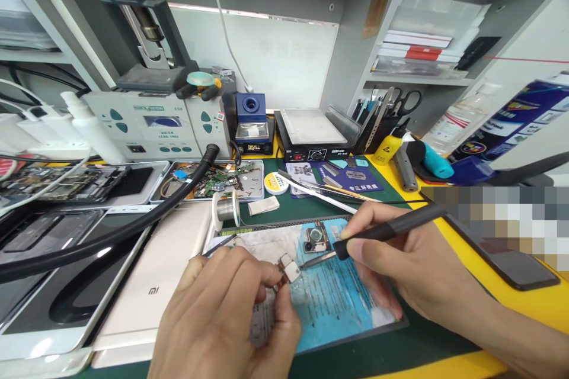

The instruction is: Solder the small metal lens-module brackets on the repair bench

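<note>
My left hand (pixel 222 314) pinches a small part with a white face and a brown flex cable (pixel 290 269) between thumb and fingertips, just above a blue and white printed mat (pixel 338 308). A thin dark tip pokes out behind its knuckles, and a grey rounded end shows below the fingers; I cannot tell what they belong to. In my right hand (pixel 391 254) is a soldering iron (pixel 377 231), held like a pen by its black grip. Its metal tip is at the edge of the white part. A camera module (pixel 315 238) lies on the mat near the tip.
Behind the mat stand a solder spool (pixel 226 211), a tray of circuit boards (pixel 213 180), a soldering station (pixel 253 130) and a hot plate (pixel 313 130). A thick black hose (pixel 178 195) crosses the left side over phones and tablets. A dark phone (pixel 493 243) lies right.
</note>
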Tool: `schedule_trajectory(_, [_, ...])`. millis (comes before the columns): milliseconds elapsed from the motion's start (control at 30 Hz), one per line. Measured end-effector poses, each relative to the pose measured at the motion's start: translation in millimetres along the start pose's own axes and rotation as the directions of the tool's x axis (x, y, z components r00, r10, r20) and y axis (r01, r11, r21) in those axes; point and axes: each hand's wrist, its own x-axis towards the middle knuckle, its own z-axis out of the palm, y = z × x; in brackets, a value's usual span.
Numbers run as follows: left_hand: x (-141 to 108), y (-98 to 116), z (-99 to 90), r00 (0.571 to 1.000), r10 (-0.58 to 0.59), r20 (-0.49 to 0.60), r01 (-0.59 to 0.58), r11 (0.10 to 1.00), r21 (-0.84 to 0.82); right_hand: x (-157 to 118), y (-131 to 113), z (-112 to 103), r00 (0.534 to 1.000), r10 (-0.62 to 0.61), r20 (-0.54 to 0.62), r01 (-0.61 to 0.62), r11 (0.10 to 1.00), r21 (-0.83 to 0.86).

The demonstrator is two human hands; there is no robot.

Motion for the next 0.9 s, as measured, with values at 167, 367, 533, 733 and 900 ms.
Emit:
schedule_trajectory(167, [2,-8,1.3,0.996,0.089,0.017,-0.090,0.996,0.013,-1,-1,1,1.000,0.014,-0.014,-0.014,1.000,-0.003])
schedule_trajectory(367, [2,-7,0.8,0.997,0.077,0.003,-0.078,0.997,0.011,-2,0,1,1.000,0.001,-0.017,-0.001,1.000,-0.011])
schedule_trajectory(533, [2,-6,0.3,0.999,0.052,0.005,-0.052,0.999,0.009,-1,2,0,1.000,-0.008,-0.013,0.008,1.000,-0.014])
schedule_trajectory(733, [1,-4,-0.1,0.999,0.054,-0.009,-0.054,0.999,-0.002,-1,2,-2,1.000,-0.008,-0.005,0.008,1.000,-0.005])
schedule_trajectory(900, [0,4,0.3,0.999,-0.043,0.003,0.043,0.999,-0.009,0,3,-4,1.000,-0.013,0.012,0.013,1.000,-0.008])
